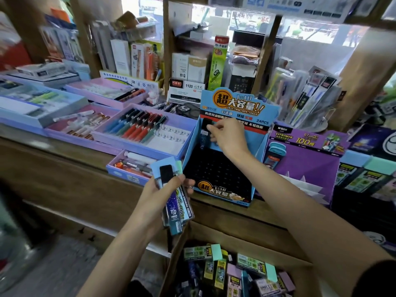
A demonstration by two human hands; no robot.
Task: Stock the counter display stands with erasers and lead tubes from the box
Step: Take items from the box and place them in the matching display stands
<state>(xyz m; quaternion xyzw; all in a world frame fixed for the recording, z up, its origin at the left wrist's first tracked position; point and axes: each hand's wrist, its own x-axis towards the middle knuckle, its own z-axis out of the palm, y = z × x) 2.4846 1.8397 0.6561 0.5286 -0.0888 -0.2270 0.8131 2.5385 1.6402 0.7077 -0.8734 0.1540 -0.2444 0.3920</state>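
A blue cardboard display stand [260, 144] with a black slotted tray stands on the wooden counter at centre. My right hand [227, 138] pinches a dark lead tube [204, 136] at the tray's back left corner, upright against the stand's wall. Lower left of the stand, my left hand [158, 194] grips a bundle of several lead tubes [174, 200] with black, teal and light blue caps. A cardboard box [304, 269] below the counter holds many more tubes and erasers. A purple display stand [308, 166] to the right holds a few teal-capped tubes.
Purple and blue pen trays [141, 133] fill the counter to the left. Boxed stationery and a rotating rack [308, 97] stand behind the stands. More erasers in dark trays [364, 176] sit at the far right. The counter's wooden edge [235, 213] runs just above the box.
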